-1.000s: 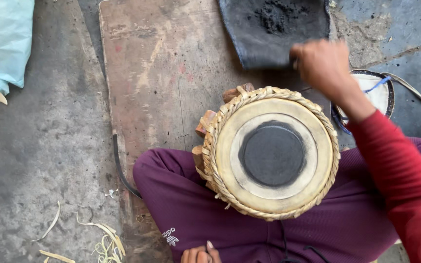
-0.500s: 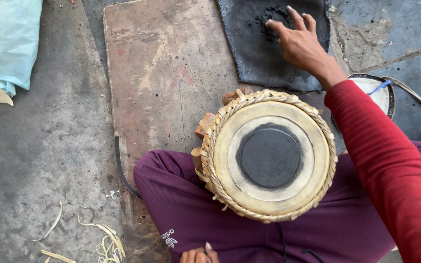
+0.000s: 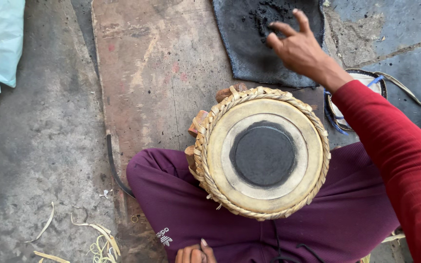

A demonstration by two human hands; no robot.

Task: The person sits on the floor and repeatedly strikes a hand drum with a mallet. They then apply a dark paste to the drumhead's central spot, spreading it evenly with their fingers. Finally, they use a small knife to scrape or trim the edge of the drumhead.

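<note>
Head view: the drum [image 3: 263, 153] sits head-up in the person's lap, cradled between purple-trousered legs [image 3: 191, 209] so its skin faces the camera. A woven strap ring runs round the rim, and the round black patch lies at the centre of the pale skin.

The right hand [image 3: 296, 46] reaches over the drum's far edge to the dark mat [image 3: 249, 53], which lies on the far right part of the wooden board [image 3: 157, 78], close enough to reach from the lap. Its fingers are loosely spread, thumb and forefinger drawn toward each other above the heap of black paste [image 3: 264, 12]; whether they pinch any paste I cannot tell.

The left hand [image 3: 194, 253] is cut off by the bottom edge; only curled fingertips and one nail show, and no held thing is visible.

A white bowl [image 3: 366, 83] beside the drum is mostly hidden behind the red sleeve [image 3: 395, 156]. Straw-coloured strips [image 3: 98, 238] lie on the concrete floor by the board's near left corner.
</note>
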